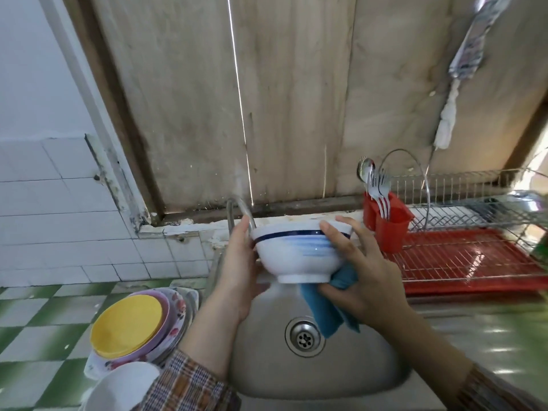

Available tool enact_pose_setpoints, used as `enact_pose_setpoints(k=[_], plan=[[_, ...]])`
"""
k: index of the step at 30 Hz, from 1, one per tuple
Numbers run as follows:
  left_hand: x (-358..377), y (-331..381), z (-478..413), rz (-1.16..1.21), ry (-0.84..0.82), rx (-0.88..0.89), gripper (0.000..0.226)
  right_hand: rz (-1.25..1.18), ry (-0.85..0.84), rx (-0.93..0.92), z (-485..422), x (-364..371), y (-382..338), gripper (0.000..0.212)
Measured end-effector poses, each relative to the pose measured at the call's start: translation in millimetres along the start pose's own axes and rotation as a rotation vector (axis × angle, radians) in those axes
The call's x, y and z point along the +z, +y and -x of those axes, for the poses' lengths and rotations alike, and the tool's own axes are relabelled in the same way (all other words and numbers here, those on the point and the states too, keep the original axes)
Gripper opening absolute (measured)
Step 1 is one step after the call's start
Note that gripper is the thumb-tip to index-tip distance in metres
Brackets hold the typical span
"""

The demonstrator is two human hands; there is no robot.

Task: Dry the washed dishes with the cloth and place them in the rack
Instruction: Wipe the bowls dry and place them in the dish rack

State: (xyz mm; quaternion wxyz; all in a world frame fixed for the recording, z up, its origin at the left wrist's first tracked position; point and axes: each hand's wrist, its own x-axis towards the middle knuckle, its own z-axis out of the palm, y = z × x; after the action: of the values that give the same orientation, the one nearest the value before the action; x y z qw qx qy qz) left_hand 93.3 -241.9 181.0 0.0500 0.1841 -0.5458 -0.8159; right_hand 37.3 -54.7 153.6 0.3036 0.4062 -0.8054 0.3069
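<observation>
A white bowl with a dark blue band hangs upright over the steel sink. My left hand holds it by its left side, thumb up near the rim. My right hand lies against the bowl's right side with fingers spread and pinches a blue cloth that hangs down below the bowl's foot. The wire dish rack on its red tray stands to the right, its lower level bare.
A stack of plates with a yellow one on top and a white bowl sit on the green checked counter at left. A red cutlery holder with spoons and forks stands at the rack's left end. A tap rises behind the bowl.
</observation>
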Motion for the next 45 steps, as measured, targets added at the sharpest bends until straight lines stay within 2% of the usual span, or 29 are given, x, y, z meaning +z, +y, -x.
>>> enact_pose_setpoints(k=[3,5,7,10,13,15,18,21,23,25,27,31,38,45], plan=[[24.6,-9.1,1.4,-0.171,-0.016,0.269,0.063,-0.158,0.053,0.201,11.1,-18.3,9.8,0.088],[45.6,-14.5,6.3,-0.306,-0.119,0.387,0.083,-0.217,0.093,0.293,17.6,-32.7,18.2,0.086],[69.0,-18.8,8.3,-0.435,-0.153,0.484,0.102,-0.226,0.11,0.359,24.0,-49.7,30.7,0.086],[112.8,-24.5,4.3,-0.599,-0.063,0.568,0.103,-0.156,0.042,0.425,38.1,-82.9,54.8,0.099],[162.5,-38.2,-2.3,-0.644,-0.055,0.55,0.096,-0.019,-0.071,0.49,56.4,-122.8,78.3,0.124],[197.9,-52.6,-6.5,-0.674,-0.071,0.518,0.093,0.087,-0.096,0.541,73.0,-147.4,94.3,0.126],[249.7,-80.7,-9.9,-0.729,-0.14,0.465,0.1,0.19,-0.023,0.549,102.7,-180.6,125.1,0.118],[296.9,-105.1,-5.1,-0.779,-0.283,0.453,0.097,0.181,0.032,0.616,134.4,-212.3,158.0,0.119],[324.6,-119.4,-2.4,-0.782,-0.448,0.465,0.098,0.146,0.069,0.679,153.3,-230.7,178.5,0.122],[347.6,-138.7,-4.8,-0.79,-0.576,0.488,0.112,0.124,0.104,0.745,170.0,-246.0,196.8,0.121],[366.8,-161.9,-12.1,-0.856,-0.635,0.524,0.13,0.117,0.113,0.803,183.9,-256.6,211.2,0.12],[399.4,-196.6,-33.5,-0.981,-0.664,0.579,0.138,0.114,0.138,0.925,210.1,-257.6,234.1,0.118],[438.5,-234.7,-79.1,-1.146,-0.742,0.626,0.13,-0.033,0.233,1.085,245.6,-234.1,280.2,0.105],[483.2,-291.4,-160.2,-1.185,-0.842,0.555,0.133,0.121,0.301,1.219,262.9,-211.0,330.2,0.114]])
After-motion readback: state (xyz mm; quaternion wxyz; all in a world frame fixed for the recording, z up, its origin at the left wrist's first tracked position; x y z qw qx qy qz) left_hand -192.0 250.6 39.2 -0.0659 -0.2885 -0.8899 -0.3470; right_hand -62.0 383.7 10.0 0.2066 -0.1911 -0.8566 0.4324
